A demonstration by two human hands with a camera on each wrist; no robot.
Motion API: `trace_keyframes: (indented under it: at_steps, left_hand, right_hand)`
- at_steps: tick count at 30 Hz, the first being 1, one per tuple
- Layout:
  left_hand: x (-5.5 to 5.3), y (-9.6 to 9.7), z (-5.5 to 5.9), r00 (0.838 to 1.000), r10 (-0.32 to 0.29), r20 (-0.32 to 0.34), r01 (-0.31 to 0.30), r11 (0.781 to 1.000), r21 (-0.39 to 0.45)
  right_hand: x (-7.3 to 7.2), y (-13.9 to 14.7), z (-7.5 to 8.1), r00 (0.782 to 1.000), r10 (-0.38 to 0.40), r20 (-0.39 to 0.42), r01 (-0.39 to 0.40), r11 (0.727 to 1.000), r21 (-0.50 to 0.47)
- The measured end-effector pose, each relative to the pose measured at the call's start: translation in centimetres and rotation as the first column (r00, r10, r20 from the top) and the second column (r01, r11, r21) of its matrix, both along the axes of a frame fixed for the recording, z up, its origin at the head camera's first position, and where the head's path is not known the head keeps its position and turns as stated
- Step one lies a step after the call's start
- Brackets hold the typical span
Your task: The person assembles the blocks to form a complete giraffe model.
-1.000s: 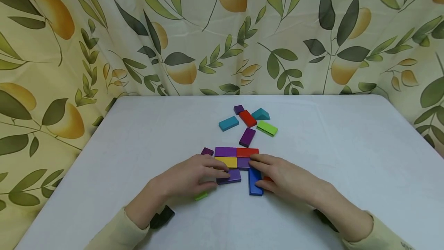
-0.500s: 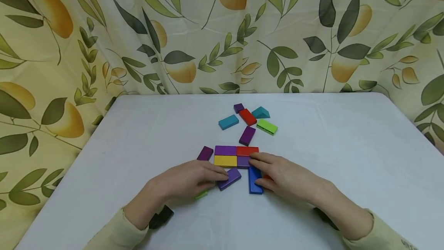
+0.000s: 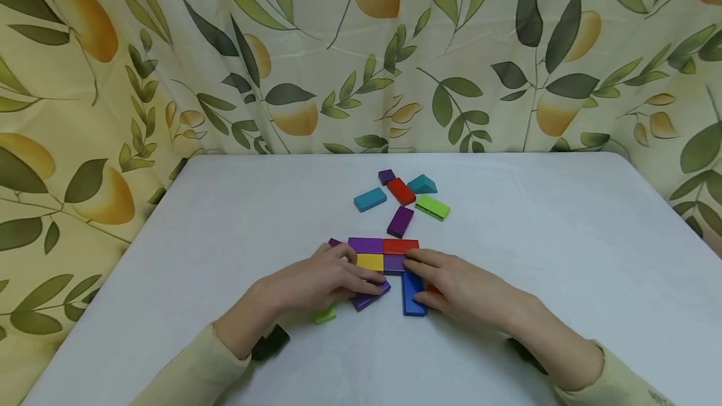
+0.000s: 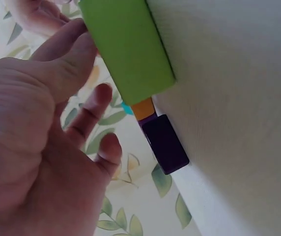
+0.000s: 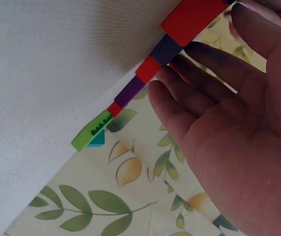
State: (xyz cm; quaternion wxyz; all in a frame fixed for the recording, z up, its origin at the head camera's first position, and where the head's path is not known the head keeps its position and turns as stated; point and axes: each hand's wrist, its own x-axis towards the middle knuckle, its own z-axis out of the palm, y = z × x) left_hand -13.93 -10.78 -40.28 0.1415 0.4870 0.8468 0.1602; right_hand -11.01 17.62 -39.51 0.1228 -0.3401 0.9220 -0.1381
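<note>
The tilted purple block (image 3: 363, 302) lies flat on the desk (image 3: 242, 237) between the two hands, set at a slant, its upper part covered by the fingers of the left hand (image 3: 316, 282). That hand is loosely spread, its extended fingers resting on the block rather than curled round it. The right hand (image 3: 462, 284) is open too, palm turned inward, with its fingertips at the near edge of a violet block (image 3: 393, 264) and its thumb touching the long blue block (image 3: 413, 302). An orange-red block (image 3: 432, 289) shows between that thumb and the fingers. Just ahead of the fingers, a yellow block (image 3: 371, 262) sits against the violet one, and a bright purple block (image 3: 365, 245) and a red block (image 3: 401, 246) form the row behind them. A lime block (image 3: 324, 316) peeks out below the left hand, and a dark purple block (image 3: 334, 242) is mostly hidden behind its knuckles. Farther beyond both hands lies a loose group of blocks, among them a teal triangle (image 3: 422, 185) and a teal bar (image 3: 370, 199). A leaf-patterned curtain (image 3: 361, 99) hangs behind the desk, well past the fingertips.
</note>
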Motion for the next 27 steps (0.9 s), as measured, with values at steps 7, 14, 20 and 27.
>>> trace_keyframes:
  at_steps: [7,14,20,27]
  left_hand:
    - [0.1,-0.7,-0.3,0.999,0.042,-0.032,-0.043,0.999,-0.027]
    - [0.8,-1.7,0.1,0.991,0.114,-0.067,-0.117,0.992,-0.054]
    - [1.2,-1.6,0.2,0.978,0.146,-0.148,-0.155,0.986,-0.052]
    - [1.6,-1.2,0.2,0.966,0.132,-0.224,-0.143,0.989,-0.032]
  right_hand:
    - [0.1,-0.1,0.0,1.000,0.005,-0.007,-0.005,1.000,0.005]
    - [0.0,-0.2,0.1,1.000,-0.009,0.006,0.008,1.000,0.021]
    - [0.0,-0.2,0.1,1.000,-0.011,0.006,0.011,1.000,0.029]
    - [0.1,-0.2,0.0,1.000,0.003,-0.014,-0.003,1.000,0.030]
